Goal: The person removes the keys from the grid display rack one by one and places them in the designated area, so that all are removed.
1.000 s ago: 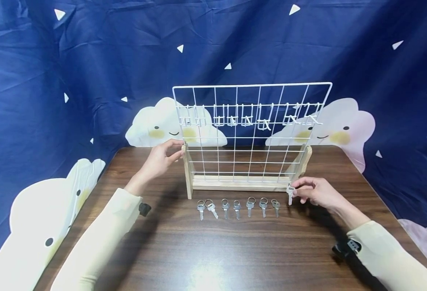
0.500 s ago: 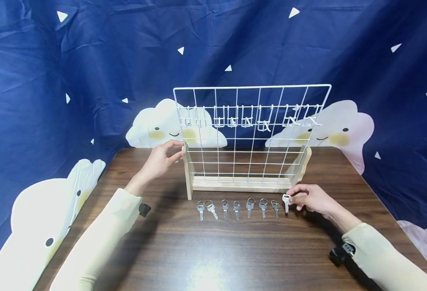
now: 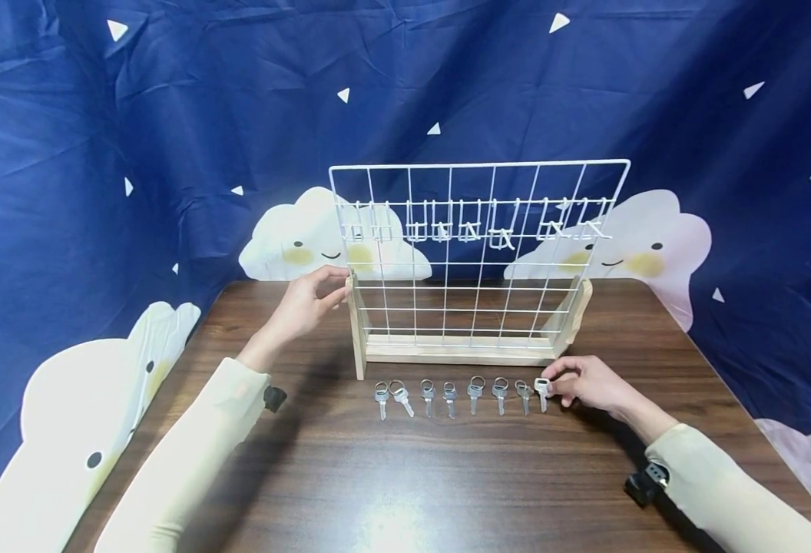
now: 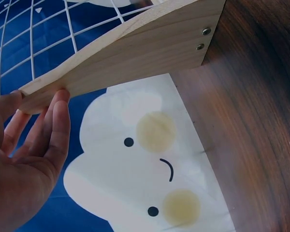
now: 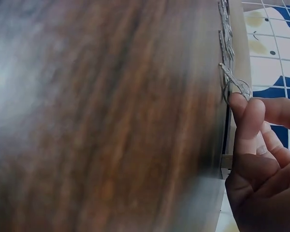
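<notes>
In the head view a white wire grid rack [image 3: 475, 288] stands on light wooden side legs. My left hand [image 3: 305, 303] grips the top of its left wooden leg [image 4: 135, 55], thumb on one side and fingers on the other in the left wrist view. My right hand [image 3: 588, 382] pinches a silver key [image 3: 542, 394] by its ring end, low over the table in front of the rack's right leg. That key's ring [image 5: 238, 92] shows at the fingertips in the right wrist view. Left of it, several keys with rings lie in a row, a key [image 3: 499, 395] among them.
White wire hooks [image 3: 469, 229] hang in a row across the grid's upper part. Beneath everything is a dark wooden table [image 3: 350, 476]. A blue curtain [image 3: 405, 69] with white clouds rises behind and to the sides.
My right hand has lowered the key from beside the rack's base and moved it slightly left, to the right end of the row. My left hand has stayed on the leg.
</notes>
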`<state>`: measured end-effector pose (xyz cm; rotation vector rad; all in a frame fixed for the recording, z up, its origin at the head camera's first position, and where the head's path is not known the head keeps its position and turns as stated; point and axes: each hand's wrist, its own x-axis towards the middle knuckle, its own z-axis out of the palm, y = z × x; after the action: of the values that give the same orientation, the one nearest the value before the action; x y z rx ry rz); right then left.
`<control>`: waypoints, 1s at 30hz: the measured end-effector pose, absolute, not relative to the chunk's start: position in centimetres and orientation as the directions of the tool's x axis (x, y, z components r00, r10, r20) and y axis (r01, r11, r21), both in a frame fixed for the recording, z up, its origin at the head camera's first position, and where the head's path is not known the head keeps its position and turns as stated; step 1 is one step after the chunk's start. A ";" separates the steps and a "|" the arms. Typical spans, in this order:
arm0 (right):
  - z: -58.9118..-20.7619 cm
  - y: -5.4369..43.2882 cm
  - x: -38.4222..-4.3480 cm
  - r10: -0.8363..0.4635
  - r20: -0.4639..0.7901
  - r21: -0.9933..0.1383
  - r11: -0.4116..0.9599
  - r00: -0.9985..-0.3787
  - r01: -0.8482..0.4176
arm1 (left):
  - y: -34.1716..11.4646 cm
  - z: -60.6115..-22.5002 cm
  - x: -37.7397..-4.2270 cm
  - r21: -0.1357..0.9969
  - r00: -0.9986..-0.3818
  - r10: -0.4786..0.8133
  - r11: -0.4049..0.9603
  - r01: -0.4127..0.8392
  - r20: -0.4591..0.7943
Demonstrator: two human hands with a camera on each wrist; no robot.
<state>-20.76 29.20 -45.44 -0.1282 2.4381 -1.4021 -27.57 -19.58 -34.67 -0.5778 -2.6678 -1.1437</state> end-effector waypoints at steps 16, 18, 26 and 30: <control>-45.8 29.2 -20.9 -0.247 -0.160 -0.823 0.568 -0.956 -0.010 | -19.5 -34.9 -27.8 0.681 -0.907 0.283 0.599 0.421 0.312; -45.9 29.2 -20.9 -0.239 -0.160 -0.819 0.574 -0.958 -0.007 | -19.6 -34.9 -27.8 0.683 -0.907 0.283 0.597 0.422 0.313; -45.7 29.3 -21.0 -0.225 -0.145 -0.792 0.610 -0.963 -0.024 | -19.7 -35.0 -27.9 0.689 -0.907 0.285 0.590 0.422 0.311; -45.5 29.5 -21.0 -0.236 -0.141 -0.797 0.603 -0.962 -0.031 | -19.7 -34.9 -27.9 0.686 -0.903 0.290 0.588 0.430 0.317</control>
<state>-20.96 29.47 -45.52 -0.2199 2.5992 -1.2855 -27.90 -19.69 -34.94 -0.6053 -2.6435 -1.2108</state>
